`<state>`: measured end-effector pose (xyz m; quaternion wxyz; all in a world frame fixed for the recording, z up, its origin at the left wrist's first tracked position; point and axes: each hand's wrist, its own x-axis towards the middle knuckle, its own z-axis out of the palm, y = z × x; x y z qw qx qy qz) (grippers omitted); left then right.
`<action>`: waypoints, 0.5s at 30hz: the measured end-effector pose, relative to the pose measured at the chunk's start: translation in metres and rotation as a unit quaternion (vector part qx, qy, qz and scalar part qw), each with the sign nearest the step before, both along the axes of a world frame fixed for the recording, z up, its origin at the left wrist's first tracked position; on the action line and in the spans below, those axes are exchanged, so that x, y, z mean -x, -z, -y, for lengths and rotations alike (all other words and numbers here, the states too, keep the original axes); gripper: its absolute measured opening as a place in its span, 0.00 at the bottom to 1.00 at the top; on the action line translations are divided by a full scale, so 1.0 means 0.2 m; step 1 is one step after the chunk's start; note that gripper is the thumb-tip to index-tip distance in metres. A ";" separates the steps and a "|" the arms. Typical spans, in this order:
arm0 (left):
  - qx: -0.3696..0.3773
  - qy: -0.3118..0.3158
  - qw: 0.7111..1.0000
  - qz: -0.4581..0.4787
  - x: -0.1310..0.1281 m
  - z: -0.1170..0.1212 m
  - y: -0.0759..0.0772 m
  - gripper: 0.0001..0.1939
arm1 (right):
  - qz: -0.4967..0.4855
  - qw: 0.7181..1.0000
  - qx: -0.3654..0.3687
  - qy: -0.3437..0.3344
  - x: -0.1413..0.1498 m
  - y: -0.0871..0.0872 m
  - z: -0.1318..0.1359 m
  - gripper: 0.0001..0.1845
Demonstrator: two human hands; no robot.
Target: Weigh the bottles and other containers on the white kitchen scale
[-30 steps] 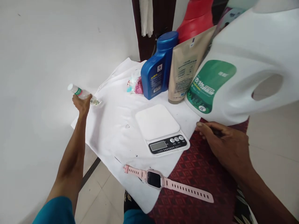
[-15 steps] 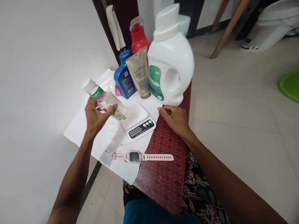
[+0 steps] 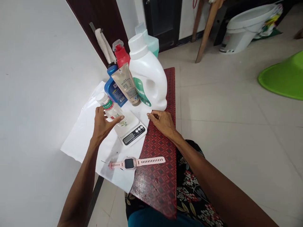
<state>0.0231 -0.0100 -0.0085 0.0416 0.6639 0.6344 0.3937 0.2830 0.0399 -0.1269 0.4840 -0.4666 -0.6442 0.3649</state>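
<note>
My left hand [image 3: 104, 124] is wrapped around a clear plastic bottle [image 3: 115, 113] with a white cap and a green-and-red label, thumb on its near side. Tilted in this view, the bottle is over the white plate of a kitchen scale [image 3: 131, 127]; its base seems to rest there. The scale's grey display [image 3: 128, 138] shows no readable figures. My right hand [image 3: 162, 122] lies with curled fingers on the red patterned table, just right of the scale and below a large white detergent jug [image 3: 148, 69]. Nothing shows in its fingers.
Behind the scale stand a beige tube [image 3: 126, 83], a blue bottle [image 3: 115, 91] and a red bottle [image 3: 122, 56]. A pink smartwatch [image 3: 129, 163] lies across the white paper [image 3: 82, 132] and red tabletop [image 3: 156, 186]. A wall borders the left; a white bucket [image 3: 243, 34] stands on the floor.
My left hand has lowered the bottle onto or just over the scale plate. The view has shifted, so the table's things appear further left. My right hand stays curled beside the scale.
</note>
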 end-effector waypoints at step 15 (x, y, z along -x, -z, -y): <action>-0.031 -0.003 0.998 0.059 0.08 0.11 -0.05 0.49 | -0.001 1.000 0.011 -0.004 0.00 0.00 -0.01 0.20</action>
